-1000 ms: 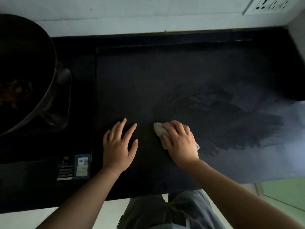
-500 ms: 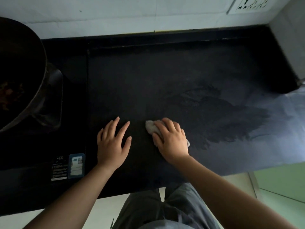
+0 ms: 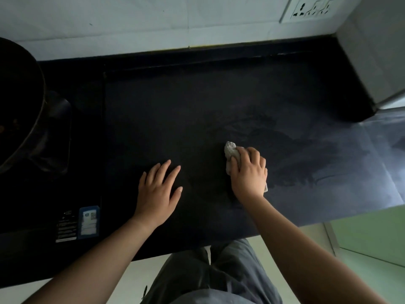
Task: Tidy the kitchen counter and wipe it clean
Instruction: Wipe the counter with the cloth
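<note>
A: Report the right hand (image 3: 248,174).
B: Fingers curled over the crumpled pale grey cloth (image 3: 230,150), pressing it onto the matte black kitchen counter (image 3: 175,119), right of centre.
A: And the left hand (image 3: 158,190)?
B: Flat on the counter, fingers spread, near the cloth, not touching it.

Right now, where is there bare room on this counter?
Bare: the black counter from the flat left hand back to the white wall; also the streaked stretch to the right of the right hand, which grips a crumpled white cloth. Crowded: the left end, with the big dark pot on its black cooktop.
</note>
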Action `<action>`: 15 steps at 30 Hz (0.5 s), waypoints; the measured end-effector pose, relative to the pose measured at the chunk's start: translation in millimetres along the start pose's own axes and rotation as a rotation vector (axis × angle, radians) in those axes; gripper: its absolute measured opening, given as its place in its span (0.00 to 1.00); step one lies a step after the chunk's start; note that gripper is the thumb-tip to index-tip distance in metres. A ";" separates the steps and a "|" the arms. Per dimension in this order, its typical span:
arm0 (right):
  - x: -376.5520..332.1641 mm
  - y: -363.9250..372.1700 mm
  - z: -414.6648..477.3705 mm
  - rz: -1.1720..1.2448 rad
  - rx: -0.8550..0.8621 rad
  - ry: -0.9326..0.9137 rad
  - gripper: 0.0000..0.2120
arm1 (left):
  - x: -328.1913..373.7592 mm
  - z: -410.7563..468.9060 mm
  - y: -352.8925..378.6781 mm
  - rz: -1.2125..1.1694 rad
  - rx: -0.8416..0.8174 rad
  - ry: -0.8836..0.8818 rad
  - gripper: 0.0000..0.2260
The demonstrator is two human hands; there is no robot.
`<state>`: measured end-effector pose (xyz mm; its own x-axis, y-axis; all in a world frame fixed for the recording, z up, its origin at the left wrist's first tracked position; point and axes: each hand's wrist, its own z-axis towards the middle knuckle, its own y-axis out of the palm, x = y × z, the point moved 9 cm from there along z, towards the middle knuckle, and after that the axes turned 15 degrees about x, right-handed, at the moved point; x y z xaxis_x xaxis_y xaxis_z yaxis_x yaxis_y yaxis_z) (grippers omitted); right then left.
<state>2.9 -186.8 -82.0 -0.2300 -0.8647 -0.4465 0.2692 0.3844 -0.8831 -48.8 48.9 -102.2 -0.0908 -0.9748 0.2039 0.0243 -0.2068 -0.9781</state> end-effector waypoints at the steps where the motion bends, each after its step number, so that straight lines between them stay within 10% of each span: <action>1: 3.0 -2.3 -5.5 0.000 -0.004 -0.017 0.17 | 0.6 -0.2 1.0 0.007 -0.008 -0.012 0.25; 15: -7.7 18.7 81.4 -0.002 0.011 0.071 0.18 | 7.4 -10.0 0.8 0.035 -0.040 -0.170 0.25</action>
<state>85.8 -199.3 -83.3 -0.2963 -0.8404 -0.4538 0.2791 0.3782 -0.8827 -59.4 42.3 -101.9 0.0789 -0.9822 0.1703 -0.0155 -0.1720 -0.9850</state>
